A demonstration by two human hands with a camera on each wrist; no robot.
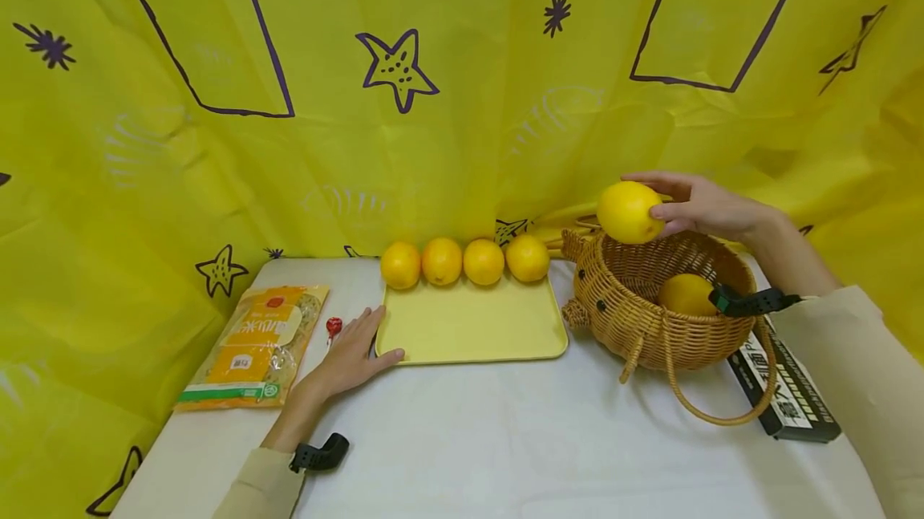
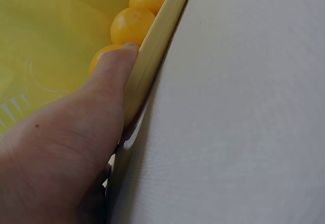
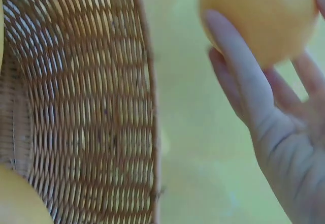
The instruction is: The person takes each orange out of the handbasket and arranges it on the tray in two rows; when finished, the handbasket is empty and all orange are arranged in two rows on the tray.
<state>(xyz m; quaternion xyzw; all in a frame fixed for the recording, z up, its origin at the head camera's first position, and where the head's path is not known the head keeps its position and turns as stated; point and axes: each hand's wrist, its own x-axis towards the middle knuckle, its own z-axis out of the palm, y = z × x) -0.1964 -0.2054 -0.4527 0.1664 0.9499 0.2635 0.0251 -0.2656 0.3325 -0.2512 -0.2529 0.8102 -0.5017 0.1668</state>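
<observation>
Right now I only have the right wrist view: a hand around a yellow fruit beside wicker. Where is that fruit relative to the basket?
Observer: The right hand holds the lemon above the basket rim.
Operator: Anything else in the basket?
Observer: One more fruit lies inside.
Operator: And the other hand?
Observer: The left hand rests against the yellow tray, which has four fruits lined along its far edge.

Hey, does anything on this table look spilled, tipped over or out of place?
Nothing stands out. Four oranges sit in a neat row along the tray's far edge, the wicker basket stands upright, and the snack bag lies flat and closed.
</observation>
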